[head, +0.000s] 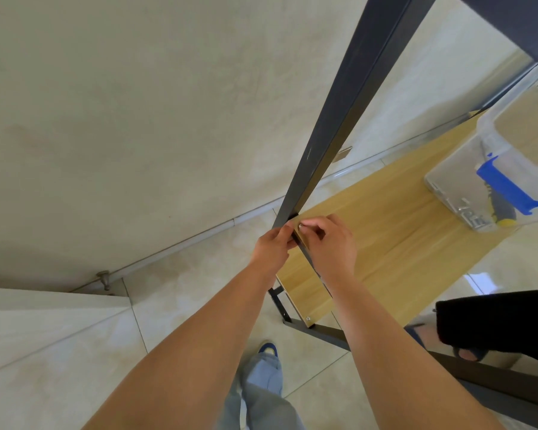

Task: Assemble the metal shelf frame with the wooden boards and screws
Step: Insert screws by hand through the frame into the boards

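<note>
Pale glossy floor tiles (205,274) and a cream wall (137,103) filled the background, with a door stop (103,279) seen at the skirting, well to the left of the hands. At the near corner of the wooden board (395,231) both hands were brought together. The dark metal upright (339,119) was gripped by the left hand (272,246), its fingers curled round the post just where the board met it. A small silver screw (301,225) was pinched between thumb and fingertips of the right hand (330,243), touching the board's corner beside the upright. Beyond the grip, farther along the board, a clear plastic box (466,181) with a blue latch (507,186) was resting, screws being visible inside it. Below the grip, another fitted screw (308,318) was seen at the board's lower corner, above the frame's bottom rail (330,333).
</note>
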